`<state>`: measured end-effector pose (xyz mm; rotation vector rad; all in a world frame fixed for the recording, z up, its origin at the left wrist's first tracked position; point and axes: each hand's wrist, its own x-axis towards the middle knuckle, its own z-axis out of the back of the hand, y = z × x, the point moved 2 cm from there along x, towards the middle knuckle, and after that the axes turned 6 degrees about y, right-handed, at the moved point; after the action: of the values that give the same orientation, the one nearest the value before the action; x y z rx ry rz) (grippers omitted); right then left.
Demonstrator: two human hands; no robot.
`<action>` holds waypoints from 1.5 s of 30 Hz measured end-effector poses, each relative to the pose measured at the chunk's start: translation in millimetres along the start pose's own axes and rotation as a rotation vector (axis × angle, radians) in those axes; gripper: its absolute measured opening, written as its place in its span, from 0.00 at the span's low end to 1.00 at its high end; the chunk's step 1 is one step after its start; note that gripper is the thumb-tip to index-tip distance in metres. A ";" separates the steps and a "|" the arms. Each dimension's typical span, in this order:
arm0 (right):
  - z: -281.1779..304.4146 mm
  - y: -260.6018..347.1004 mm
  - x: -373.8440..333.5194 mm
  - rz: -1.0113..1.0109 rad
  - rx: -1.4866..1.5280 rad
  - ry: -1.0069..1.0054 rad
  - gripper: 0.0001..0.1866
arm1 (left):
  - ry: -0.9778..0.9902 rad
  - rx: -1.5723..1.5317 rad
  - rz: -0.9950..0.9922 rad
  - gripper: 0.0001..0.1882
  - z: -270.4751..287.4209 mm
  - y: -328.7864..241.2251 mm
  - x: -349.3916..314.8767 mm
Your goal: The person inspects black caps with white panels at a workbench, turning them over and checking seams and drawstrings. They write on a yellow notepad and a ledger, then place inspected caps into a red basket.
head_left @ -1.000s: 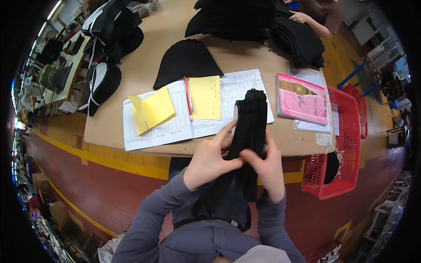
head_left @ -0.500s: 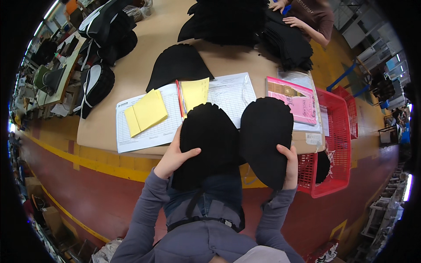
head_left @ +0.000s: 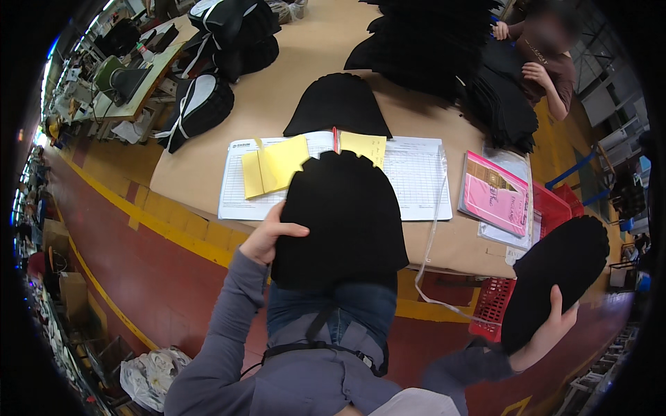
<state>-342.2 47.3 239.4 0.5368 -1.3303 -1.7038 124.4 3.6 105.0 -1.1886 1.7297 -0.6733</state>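
My left hand (head_left: 267,232) grips a black bell-shaped fabric piece (head_left: 340,222) by its left edge, thumb on top. The curved top edge of this piece is notched, and it covers part of the papers. Out to the right, my right hand (head_left: 551,324) holds a narrower, oval black fabric piece (head_left: 558,274), tilted, above the red basket (head_left: 492,305). Farther back on the table (head_left: 270,90), a similar black notched piece (head_left: 336,107) lies flat behind the printed sheets (head_left: 416,173). Yellow slips (head_left: 277,166) and a red pen (head_left: 336,139) rest on the sheets.
A tall stack of black pieces (head_left: 423,55) stands at the back, with a lower stack (head_left: 499,104) beside it. A person (head_left: 551,76) reaches toward these. White-tied bundles (head_left: 201,104) sit far left. A pink booklet (head_left: 496,194) lies right; a clear strip (head_left: 420,277) hangs off the edge.
My right hand has carried the oval piece away to the right, apart from the left one. The left piece stays in my left hand. The view has shifted left.
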 end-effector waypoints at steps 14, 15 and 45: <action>-172.0 -107.3 27.0 0.117 -0.627 0.485 0.22 | 0.021 -0.207 -0.033 0.43 21.9 -17.5 32.7; -164.7 -96.3 26.0 0.077 -0.535 0.520 0.21 | 0.038 -0.106 0.020 0.44 15.9 -15.8 48.7; -111.6 -60.3 -69.9 0.015 0.427 0.628 0.15 | -0.551 1.125 -0.139 0.31 93.4 -66.7 258.8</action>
<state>-242.8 47.2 134.1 1.1901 -1.2085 -1.0867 203.2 -255.4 22.2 -0.5761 0.5933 -1.0671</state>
